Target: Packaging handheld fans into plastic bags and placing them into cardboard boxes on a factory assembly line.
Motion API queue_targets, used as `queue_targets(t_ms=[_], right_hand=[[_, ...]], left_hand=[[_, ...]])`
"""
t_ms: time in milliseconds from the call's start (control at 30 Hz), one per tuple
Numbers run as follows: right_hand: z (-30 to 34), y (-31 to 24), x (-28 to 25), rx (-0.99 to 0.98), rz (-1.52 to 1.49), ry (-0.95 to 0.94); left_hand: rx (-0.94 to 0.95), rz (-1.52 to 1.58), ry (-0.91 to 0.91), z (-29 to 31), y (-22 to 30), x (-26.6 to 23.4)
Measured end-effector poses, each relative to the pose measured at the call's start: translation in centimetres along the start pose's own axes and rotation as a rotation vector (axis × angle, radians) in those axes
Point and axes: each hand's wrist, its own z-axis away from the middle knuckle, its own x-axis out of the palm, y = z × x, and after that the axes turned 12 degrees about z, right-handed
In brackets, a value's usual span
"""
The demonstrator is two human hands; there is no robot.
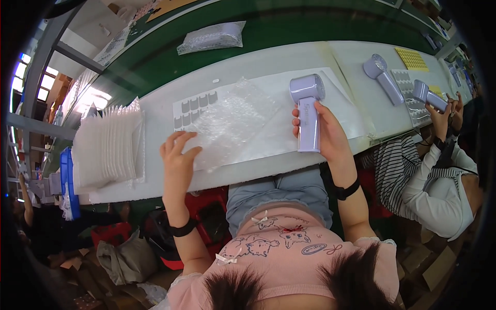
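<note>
My right hand point(332, 133) is wrapped round the handle of a lavender handheld fan point(309, 124), which stands upright with its round head at the top. My left hand point(179, 157) has its fingers bent and apart, with nothing between them. It hovers by the left edge of a clear bubble-wrap bag point(232, 121); whether the fingertips touch it I cannot tell. The bag lies flat over a white sheet, partly covering a sheet of grey stickers point(192, 112).
Upright bubble bags point(108, 147) stand packed at the left, beside a blue crate point(68, 181). A wrapped package point(212, 37) lies on the green surface beyond. To the right are another lavender fan point(383, 79), a yellow sheet point(412, 59) and a co-worker point(439, 170) handling a similar fan.
</note>
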Motion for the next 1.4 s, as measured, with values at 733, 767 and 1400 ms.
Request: queue_targets(t_ms=[733,767,1400], right_hand=[[1.5,0.6,0.1,-0.069,0.210,-0.007],[1.4,0.8,0.5,-0.064,0.211,-0.009],[-1.1,3.9,4.9,-0.063,0.561,0.086]], left_hand=[[-0.312,0.109,-0.021,-3.1,7.6,7.3],[-0.317,0.109,-0.021,-3.2,7.8,7.4],[-0.454,0.510,0.305,-3.2,5.7,6.0]])
